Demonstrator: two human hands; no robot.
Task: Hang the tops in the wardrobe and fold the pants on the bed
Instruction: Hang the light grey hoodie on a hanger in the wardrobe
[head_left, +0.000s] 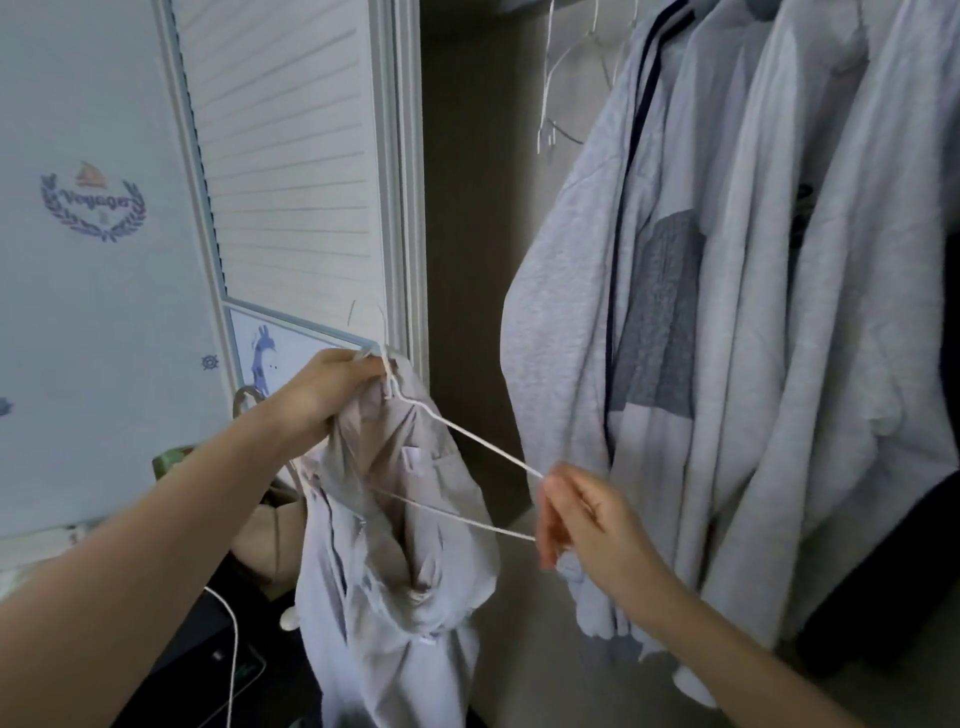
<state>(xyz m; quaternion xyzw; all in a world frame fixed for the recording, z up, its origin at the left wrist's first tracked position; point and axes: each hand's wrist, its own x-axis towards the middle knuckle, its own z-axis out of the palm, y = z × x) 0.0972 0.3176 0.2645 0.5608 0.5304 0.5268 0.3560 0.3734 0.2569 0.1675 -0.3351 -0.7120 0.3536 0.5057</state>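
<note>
- The left hand (332, 387) has its grip closed around the neck of a white wire hanger (467, 441) together with the bunched collar of a pale top (395, 545).
- The right hand (576, 514) pinches the hanger's far corner, where the sloping arm and bottom bar meet.
- The hanger's long axis runs from the left hand down and rightward to the right hand; its hook, blurred, seems to point up.
- The top droops from the hanger's neck, long axis vertical, only part of it over the wire.
- It hangs left of the grey garments (727, 312) in the wardrobe, beside the louvred door (291, 156).
</note>
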